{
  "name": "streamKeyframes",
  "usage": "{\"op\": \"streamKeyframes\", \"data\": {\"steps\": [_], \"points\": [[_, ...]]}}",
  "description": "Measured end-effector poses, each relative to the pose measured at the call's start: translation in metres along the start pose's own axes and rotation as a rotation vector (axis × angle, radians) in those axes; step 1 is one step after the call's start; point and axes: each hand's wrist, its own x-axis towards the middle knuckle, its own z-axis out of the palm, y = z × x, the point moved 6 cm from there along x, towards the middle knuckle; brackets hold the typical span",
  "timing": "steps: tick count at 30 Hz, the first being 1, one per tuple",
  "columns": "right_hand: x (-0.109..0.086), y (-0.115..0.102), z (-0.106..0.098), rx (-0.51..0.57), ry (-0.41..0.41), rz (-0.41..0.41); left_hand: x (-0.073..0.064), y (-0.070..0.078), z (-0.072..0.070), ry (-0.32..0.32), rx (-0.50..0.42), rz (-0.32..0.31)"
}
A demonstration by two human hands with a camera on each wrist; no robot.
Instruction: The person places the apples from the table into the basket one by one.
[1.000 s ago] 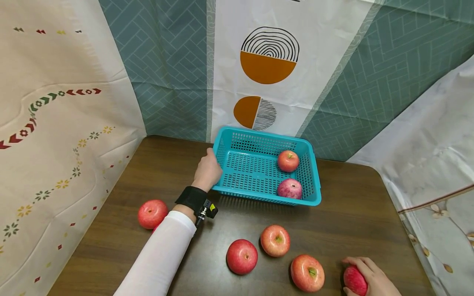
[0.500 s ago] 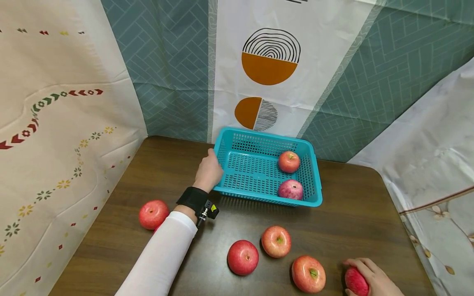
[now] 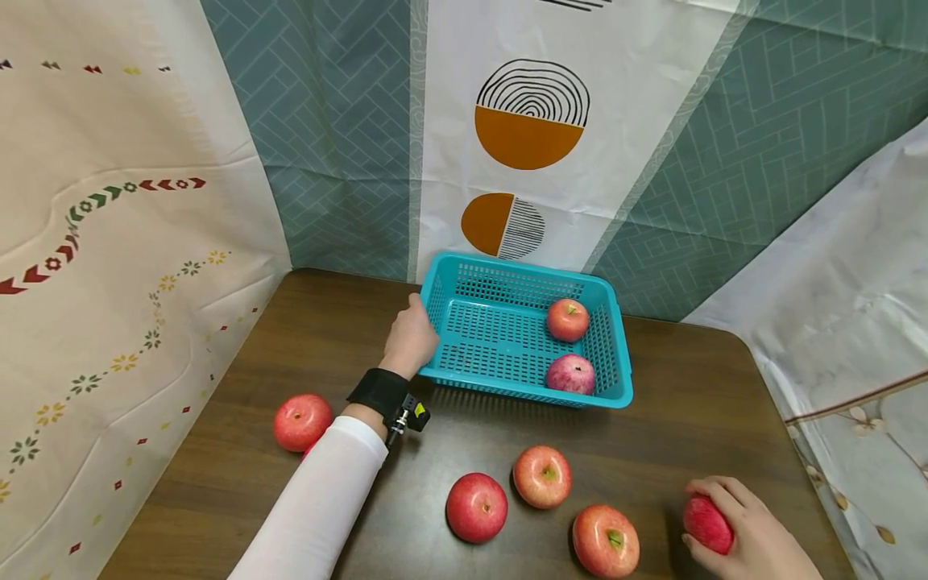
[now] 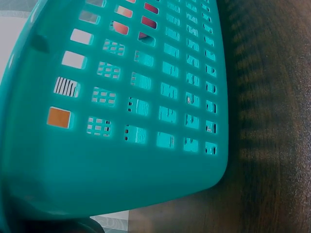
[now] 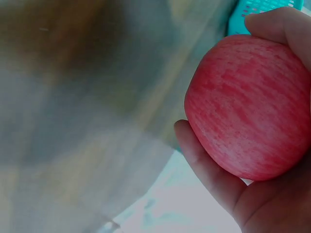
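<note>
A teal plastic basket (image 3: 522,388) with slotted walls stands at the back of the table, two apples lying at its right end: a light red one (image 3: 568,320) and a darker pinkish one (image 3: 570,374). My left hand (image 3: 411,334) grips the basket's left rim; in the left wrist view the perforated wall (image 4: 112,165) fills most of the picture. At the front right, my right hand (image 3: 750,528) holds a red apple (image 3: 708,524). The right wrist view shows thumb and fingers curled round that apple (image 5: 250,107).
Three apples lie in front of the basket: a dark red one (image 3: 476,507), a lighter one (image 3: 542,477) and another (image 3: 606,540) nearer my right hand. One apple (image 3: 303,422) sits left of my left forearm, which partly hides another red thing (image 3: 310,453). Patterned cloths surround the wooden table (image 3: 348,322).
My right hand, gripping the apple, has moved slightly right and up in the head view. My left hand stays on the basket rim; the whole head view has shifted a little.
</note>
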Motion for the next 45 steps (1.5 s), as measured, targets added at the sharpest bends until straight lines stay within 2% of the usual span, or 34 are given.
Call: {"op": "streamKeyframes", "data": {"steps": [4, 14, 19, 25, 37, 45], "points": [[0.012, -0.005, -0.010, -0.025, 0.031, 0.006, -0.001, 0.002, 0.000, 0.012, -0.005, 0.007], [0.042, -0.012, -0.036, -0.013, 0.248, 0.000, -0.004, 0.006, 0.001, 0.008, -0.011, 0.016], [0.065, -0.020, -0.046, 0.025, 0.298, 0.021, -0.002, 0.004, 0.001, 0.011, -0.010, 0.019], [0.100, -0.037, -0.055, 0.050, 0.348, -0.016, -0.002, 0.002, 0.000, 0.009, -0.003, 0.012], [0.178, -0.061, -0.035, 0.131, 0.244, -0.101, 0.000, -0.003, 0.001, 0.016, -0.002, 0.036], [0.230, -0.062, -0.020, 0.207, 0.096, -0.069, 0.001, -0.001, 0.002, 0.005, 0.005, 0.030]]}}
